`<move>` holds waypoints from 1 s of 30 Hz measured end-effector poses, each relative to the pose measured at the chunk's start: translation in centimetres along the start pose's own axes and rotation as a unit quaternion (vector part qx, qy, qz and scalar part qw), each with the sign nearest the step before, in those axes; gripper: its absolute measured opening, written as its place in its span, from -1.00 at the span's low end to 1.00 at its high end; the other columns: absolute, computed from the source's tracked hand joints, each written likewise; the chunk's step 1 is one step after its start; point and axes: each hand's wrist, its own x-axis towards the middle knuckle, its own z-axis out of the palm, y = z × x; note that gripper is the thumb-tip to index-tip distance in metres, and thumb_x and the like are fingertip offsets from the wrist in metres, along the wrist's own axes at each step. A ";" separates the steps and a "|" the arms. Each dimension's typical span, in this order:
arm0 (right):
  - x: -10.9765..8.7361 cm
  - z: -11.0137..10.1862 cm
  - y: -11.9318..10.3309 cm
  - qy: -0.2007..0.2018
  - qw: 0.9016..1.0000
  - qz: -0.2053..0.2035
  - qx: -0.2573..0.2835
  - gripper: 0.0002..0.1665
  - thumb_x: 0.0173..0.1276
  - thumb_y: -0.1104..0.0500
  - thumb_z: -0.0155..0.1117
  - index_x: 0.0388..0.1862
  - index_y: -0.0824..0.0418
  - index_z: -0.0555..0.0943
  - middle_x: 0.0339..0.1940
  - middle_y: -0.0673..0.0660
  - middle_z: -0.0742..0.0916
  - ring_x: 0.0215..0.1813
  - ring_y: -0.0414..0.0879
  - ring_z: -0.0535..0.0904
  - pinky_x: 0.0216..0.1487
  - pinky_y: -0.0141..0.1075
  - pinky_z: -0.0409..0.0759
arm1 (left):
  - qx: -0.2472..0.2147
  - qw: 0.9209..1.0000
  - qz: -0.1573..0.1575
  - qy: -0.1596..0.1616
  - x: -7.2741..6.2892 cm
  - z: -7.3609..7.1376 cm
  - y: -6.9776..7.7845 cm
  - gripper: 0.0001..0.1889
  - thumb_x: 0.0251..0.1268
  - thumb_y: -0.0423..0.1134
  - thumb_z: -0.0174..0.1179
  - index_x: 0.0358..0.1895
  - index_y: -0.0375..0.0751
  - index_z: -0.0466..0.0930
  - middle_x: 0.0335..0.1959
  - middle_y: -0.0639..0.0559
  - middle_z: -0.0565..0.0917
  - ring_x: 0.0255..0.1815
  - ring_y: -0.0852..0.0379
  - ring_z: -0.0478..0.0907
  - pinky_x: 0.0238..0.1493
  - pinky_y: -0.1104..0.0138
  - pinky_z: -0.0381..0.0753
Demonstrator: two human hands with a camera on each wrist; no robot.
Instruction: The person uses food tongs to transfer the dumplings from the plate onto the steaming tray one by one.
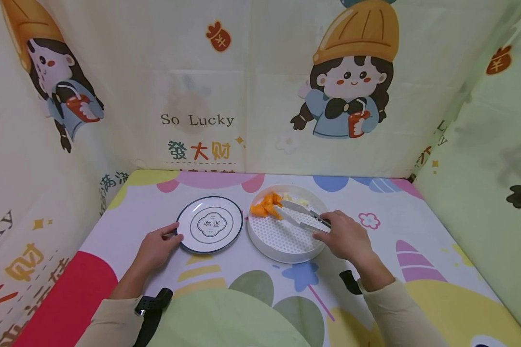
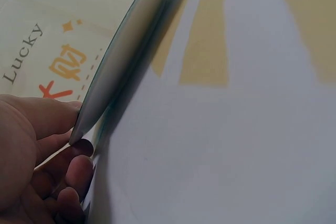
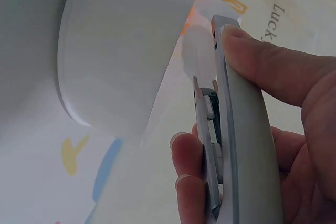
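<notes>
My left hand (image 1: 156, 248) pinches the left rim of a white plate (image 1: 210, 236) with a dark blue edge. In the left wrist view the thumb is above the plate's rim (image 2: 121, 56) and the fingers are below it. My right hand (image 1: 347, 238) holds metal tongs (image 3: 247, 129), with thumb and fingers on opposite arms. The tips of the tongs reach into a round white tray (image 1: 282, 255) with a dotted base, beside orange pieces (image 1: 266, 206). Pale pieces (image 1: 303, 202) lie near the tray's back wall. Whether the tips grip a piece is hard to tell.
A colourful patterned cloth (image 1: 260, 308) covers the table. Printed sheets (image 1: 269, 96) stand as walls at the back and both sides. Plate and tray sit side by side with a narrow gap.
</notes>
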 end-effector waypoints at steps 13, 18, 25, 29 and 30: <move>0.4 0.3 0.1 -0.024 0.999 0.017 0.017 -0.22 0.17 -0.06 0.50 0.27 0.35 0.56 0.20 0.36 0.61 0.03 0.19 0.57 -0.08 0.08 0.59 | -0.002 1.000 -0.008 0.001 0.1 0.0 0.1 -0.35 0.46 -0.04 0.15 0.50 -0.24 0.27 0.43 -0.39 0.33 0.29 -0.29 0.32 0.31 -0.11 0.36; 0.3 0.8 0.2 -0.034 0.999 0.014 0.022 -0.25 0.16 -0.06 0.52 0.24 0.33 0.59 0.17 0.34 0.63 -0.01 0.17 0.57 -0.08 0.07 0.59 | -0.005 1.000 -0.003 0.003 -0.1 0.1 0.2 -0.36 0.46 -0.08 0.15 0.50 -0.27 0.27 0.43 -0.37 0.34 0.30 -0.28 0.33 0.32 -0.11 0.34; 0.3 1.0 0.2 -0.017 1.000 0.005 0.018 -0.34 0.22 -0.03 0.48 0.21 0.29 0.62 0.13 0.31 0.66 -0.07 0.13 0.57 -0.14 0.02 0.59 | -0.004 1.000 -0.002 0.003 -0.3 0.1 0.2 -0.36 0.47 -0.09 0.14 0.50 -0.27 0.26 0.43 -0.36 0.35 0.32 -0.28 0.32 0.33 -0.11 0.33; 0.2 1.1 0.1 -0.015 1.000 0.003 0.015 -0.34 0.22 -0.03 0.48 0.22 0.30 0.61 0.12 0.31 0.66 -0.09 0.13 0.57 -0.16 0.01 0.59 | -0.002 1.000 0.000 0.003 -0.3 0.1 0.2 -0.36 0.47 -0.07 0.15 0.50 -0.27 0.27 0.41 -0.37 0.36 0.30 -0.29 0.33 0.33 -0.12 0.32; 0.2 1.1 0.1 -0.016 1.000 0.004 0.014 -0.33 0.22 -0.03 0.48 0.23 0.30 0.61 0.13 0.31 0.65 -0.09 0.13 0.57 -0.16 0.01 0.59 | -0.002 1.000 0.001 0.004 -0.2 0.1 0.2 -0.36 0.47 -0.07 0.15 0.50 -0.28 0.27 0.41 -0.37 0.36 0.30 -0.29 0.33 0.33 -0.12 0.32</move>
